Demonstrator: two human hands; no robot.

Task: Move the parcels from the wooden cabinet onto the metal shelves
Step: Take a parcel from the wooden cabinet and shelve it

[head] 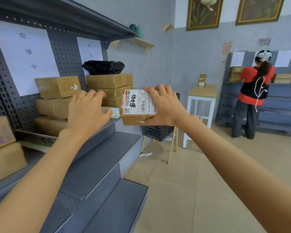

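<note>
Near the frame's centre the right hand (165,106) pinched a small labelled parcel (138,107) by one end, in the air beside the metal shelves (97,153). The left hand (87,111) was spread, holding nothing. Held so, the parcel could tip and fall. The wooden cabinet was out of view, and the label's small print was unreadable.

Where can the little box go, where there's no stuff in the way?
The right hand holds the small labelled cardboard box. The grey metal shelf below the stacked brown boxes is bare, and so is the lowest step. The shelf with those stacks and the black bag is crowded.
</note>
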